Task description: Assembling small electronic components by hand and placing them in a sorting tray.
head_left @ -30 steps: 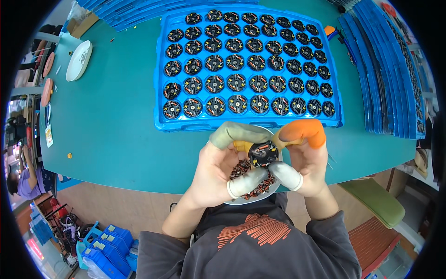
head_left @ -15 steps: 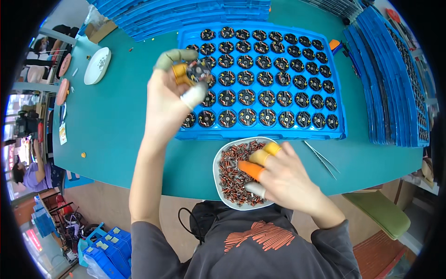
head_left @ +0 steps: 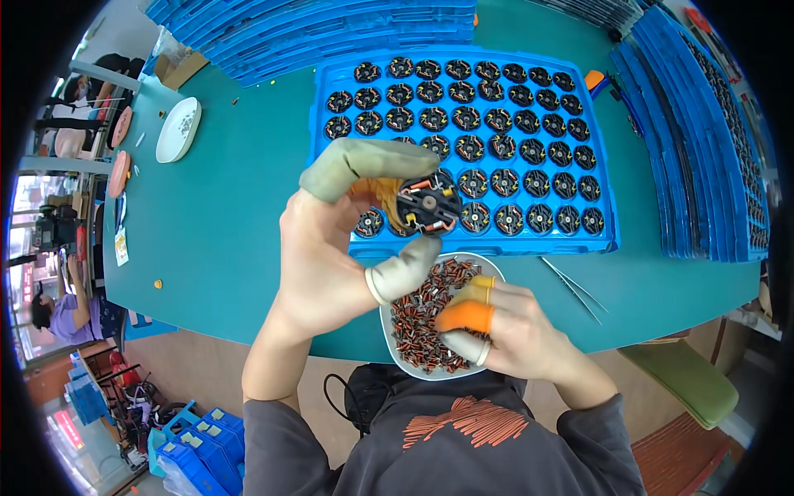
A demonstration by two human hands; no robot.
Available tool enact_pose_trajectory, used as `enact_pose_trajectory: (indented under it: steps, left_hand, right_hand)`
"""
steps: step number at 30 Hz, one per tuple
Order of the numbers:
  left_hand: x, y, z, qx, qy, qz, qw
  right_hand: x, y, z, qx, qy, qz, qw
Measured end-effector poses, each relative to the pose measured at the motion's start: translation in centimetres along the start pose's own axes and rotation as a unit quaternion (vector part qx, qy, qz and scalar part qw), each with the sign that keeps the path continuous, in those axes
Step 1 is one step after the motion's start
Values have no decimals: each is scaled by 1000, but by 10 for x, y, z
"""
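Observation:
Between thumb and fingers my left hand (head_left: 331, 240) grips a round black motor end cap (head_left: 429, 203) with copper coils and yellow parts on its face. It is held up above the near left part of a blue tray (head_left: 608, 207), where rows of similar round caps sit. My right hand (head_left: 513, 331), in coloured finger cots, reaches into a white bowl (head_left: 389, 343) of small copper-wound coils (head_left: 418, 322). Its thumb and fingers are closed together among the coils; whether a coil is between them is hidden.
Metal tweezers (head_left: 572, 289) lie right of the bowl. Stacks of blue trays stand at the back (head_left: 314, 41) and at the right (head_left: 695, 149). A white dish (head_left: 179, 132) sits on the far left of the green table. Another person (head_left: 70, 306) is at the left.
My left hand has come nearer and to the right with the cap, its face now turned up to view. My right hand stays in the bowl, its fingers drawn closer together.

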State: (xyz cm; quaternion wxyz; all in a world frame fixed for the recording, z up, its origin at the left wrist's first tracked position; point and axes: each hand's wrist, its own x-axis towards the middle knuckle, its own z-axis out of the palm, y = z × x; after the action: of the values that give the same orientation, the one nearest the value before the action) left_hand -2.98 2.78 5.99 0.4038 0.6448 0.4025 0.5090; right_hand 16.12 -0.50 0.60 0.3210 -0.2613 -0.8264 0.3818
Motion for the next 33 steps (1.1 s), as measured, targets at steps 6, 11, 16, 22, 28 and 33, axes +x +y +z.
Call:
enact_pose_trajectory:
  steps: [6,11,16,22,28,33]
  left_hand:
    - [8,-9,-5,53,18,8,998]
    - [69,-73,-82,435,139,-16,889]
    - [104,-126,-102,573,111,-105,805]
    - [103,-128,-99,582,84,-125,799]
    - [109,-112,-84,617,63,-128,774]
    - [139,-100,-27,542,21,82,836]
  right_hand:
    - [-1,2,-7,66,7,19,998]
    - [-2,-3,-13,112,-13,9,994]
    - [-4,-7,-14,153,-5,16,988]
    - [-11,-6,-22,213,36,73,974]
    - [-17,1,-24,224,46,95,969]
    - [-13,9,-26,308,24,85,947]
